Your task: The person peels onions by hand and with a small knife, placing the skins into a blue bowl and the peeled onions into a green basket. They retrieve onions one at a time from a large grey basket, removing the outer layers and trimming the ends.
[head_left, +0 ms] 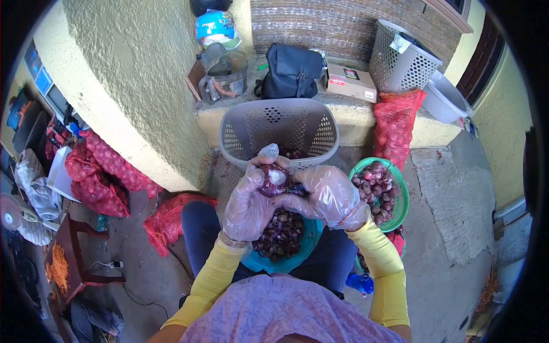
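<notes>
My left hand (pixel 247 207), in a clear plastic glove, is closed around a red onion (pixel 267 184) that shows a pale, cut-looking patch. My right hand (pixel 331 195), gloved the same way, presses its fingers together at the onion's right side. Between those fingers shows a bit of a small dark-handled tool (pixel 297 189); the glove covers most of it. Below both hands, a teal basin (pixel 312 243) full of small dark red onions (pixel 280 234) sits between my legs. Just beyond my hands stands a tall grey perforated basket (pixel 231 134), with some onions at its bottom.
A green basket (pixel 404 200) of onions stands at right, near a red mesh sack (pixel 394 126). More red sacks (pixel 97 177) lie at left. The ledge holds a black backpack (pixel 294 71), a cardboard box (pixel 350 83) and a clear pitcher (pixel 229 74). A wooden stool (pixel 77 251) stands lower left.
</notes>
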{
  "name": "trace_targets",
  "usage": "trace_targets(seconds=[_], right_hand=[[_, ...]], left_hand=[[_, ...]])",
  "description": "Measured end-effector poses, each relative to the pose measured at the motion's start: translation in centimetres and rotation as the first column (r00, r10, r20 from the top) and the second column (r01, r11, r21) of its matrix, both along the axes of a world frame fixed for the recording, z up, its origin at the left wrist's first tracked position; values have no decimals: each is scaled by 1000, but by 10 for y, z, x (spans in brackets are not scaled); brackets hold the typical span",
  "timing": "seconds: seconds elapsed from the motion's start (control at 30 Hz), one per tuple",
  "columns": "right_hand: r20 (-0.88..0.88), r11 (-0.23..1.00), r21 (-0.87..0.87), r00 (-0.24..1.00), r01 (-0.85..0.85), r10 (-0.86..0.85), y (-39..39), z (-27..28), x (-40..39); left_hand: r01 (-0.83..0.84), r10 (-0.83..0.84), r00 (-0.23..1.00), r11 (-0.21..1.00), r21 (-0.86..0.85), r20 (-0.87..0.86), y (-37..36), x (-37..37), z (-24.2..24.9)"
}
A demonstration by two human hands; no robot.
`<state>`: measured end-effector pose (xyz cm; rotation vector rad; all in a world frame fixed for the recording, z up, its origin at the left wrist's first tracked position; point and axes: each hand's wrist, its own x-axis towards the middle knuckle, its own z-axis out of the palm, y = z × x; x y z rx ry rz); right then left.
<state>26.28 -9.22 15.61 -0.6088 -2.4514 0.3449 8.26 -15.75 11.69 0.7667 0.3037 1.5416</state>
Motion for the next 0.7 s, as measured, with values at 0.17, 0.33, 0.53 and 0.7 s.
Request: trace_targets(seconds=[0.17, 0.33, 0.53, 0.7], right_hand=[[64, 999, -31, 997, 36, -34, -2, 3, 0], [15, 999, -5, 999, 34, -34, -2, 2, 0], [-4, 1000, 13, 1000, -22, 22, 3, -7, 2], [100, 999, 43, 995, -5, 1, 4, -12, 4]], left_hand=[[15, -14, 1000, 1000, -17, 16, -1, -1, -1], [33, -31, 998, 999, -28, 63, -1, -1, -3], [34, -31, 996, 999, -34, 78, -2, 2, 1], [86, -84, 988, 996, -6, 130, -1, -1, -2]])
